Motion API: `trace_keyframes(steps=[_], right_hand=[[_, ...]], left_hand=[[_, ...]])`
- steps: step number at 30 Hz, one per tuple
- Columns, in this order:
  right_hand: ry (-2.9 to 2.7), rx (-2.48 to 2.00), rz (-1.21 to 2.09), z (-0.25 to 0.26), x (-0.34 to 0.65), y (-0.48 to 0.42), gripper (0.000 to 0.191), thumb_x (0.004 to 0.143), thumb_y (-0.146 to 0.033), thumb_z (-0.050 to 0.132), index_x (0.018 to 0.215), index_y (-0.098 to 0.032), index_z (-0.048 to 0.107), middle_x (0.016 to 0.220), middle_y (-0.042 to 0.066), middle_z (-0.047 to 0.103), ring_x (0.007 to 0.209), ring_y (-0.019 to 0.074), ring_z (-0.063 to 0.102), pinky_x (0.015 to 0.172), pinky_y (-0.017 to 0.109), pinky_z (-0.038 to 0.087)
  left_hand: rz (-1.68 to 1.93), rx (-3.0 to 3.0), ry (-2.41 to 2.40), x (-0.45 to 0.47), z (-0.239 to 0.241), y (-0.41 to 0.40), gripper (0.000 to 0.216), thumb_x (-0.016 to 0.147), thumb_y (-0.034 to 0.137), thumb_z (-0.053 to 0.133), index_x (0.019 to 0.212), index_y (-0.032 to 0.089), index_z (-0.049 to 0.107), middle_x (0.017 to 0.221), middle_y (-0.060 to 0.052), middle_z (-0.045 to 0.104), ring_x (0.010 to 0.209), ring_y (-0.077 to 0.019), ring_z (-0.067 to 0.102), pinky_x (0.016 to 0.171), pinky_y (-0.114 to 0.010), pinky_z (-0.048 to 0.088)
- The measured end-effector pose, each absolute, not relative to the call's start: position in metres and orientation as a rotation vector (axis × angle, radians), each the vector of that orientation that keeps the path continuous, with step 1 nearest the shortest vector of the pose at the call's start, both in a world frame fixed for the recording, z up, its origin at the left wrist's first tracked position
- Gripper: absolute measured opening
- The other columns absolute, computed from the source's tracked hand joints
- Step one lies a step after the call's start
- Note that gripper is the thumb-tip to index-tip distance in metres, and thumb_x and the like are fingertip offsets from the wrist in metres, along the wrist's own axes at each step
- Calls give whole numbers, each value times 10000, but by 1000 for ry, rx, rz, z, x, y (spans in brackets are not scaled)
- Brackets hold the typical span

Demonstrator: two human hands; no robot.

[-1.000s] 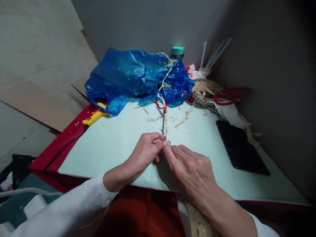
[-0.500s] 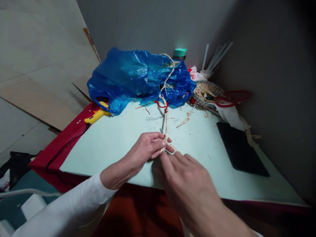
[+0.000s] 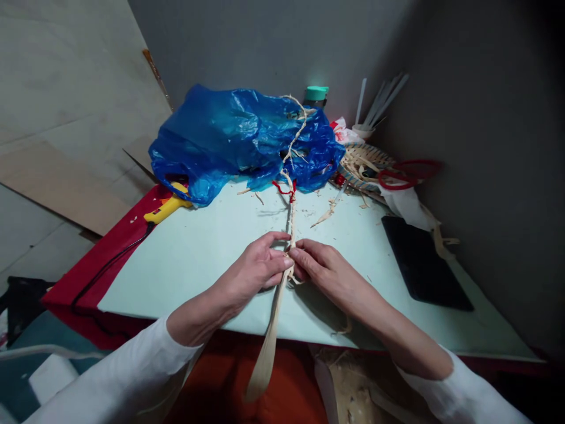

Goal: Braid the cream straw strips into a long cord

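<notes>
A pale braided straw cord (image 3: 292, 219) runs from the blue plastic bag (image 3: 238, 138) across the light green table (image 3: 185, 259) to my hands. A red thread (image 3: 285, 190) is tied round it. My left hand (image 3: 256, 270) and my right hand (image 3: 324, 270) both pinch the cord's near end, fingertips touching. A wide loose straw strip (image 3: 268, 347) hangs from that spot down over the table's front edge.
A yellow glue gun (image 3: 165, 207) with a black cable lies at the left on a red cloth. A black flat slab (image 3: 421, 265) lies at the right. A woven tray (image 3: 368, 165), red rings (image 3: 408, 172), a cup of sticks (image 3: 366, 123) and a green-capped bottle (image 3: 316, 94) crowd the back.
My right hand dropped away from the cord, then came back to pinch it beside the left. A long straw strip now hangs from the joint.
</notes>
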State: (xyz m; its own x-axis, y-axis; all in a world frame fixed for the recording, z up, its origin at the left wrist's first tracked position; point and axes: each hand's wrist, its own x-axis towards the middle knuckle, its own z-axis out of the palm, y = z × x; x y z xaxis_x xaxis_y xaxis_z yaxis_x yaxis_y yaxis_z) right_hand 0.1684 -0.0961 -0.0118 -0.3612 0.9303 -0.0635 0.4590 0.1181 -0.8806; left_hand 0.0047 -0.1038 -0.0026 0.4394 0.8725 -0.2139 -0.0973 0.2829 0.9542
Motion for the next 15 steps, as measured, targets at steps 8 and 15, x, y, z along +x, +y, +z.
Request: trace_keyframes(steps=[8, 15], right_hand=[[-1760, -1257, 1274, -13, 176, -99, 439, 919, -446, 468, 567, -185, 453, 506, -52, 331, 487, 88, 271, 484, 245, 219], [-1588, -1131, 1407, -17, 175, -101, 402, 896, -445, 522, 623, -153, 568, 583, -16, 466, 566, 101, 365, 552, 244, 297]], left_hand=[[652, 1752, 1294, -1, 13, -110, 152, 933, 271, 446, 831, 197, 531, 606, 29, 642, 622, -120, 536, 667, -248, 383], [1016, 2456, 1445, 23, -3, -130, 191, 889, 150, 469, 749, 152, 599, 571, -4, 590, 488, -126, 511, 503, -260, 366]])
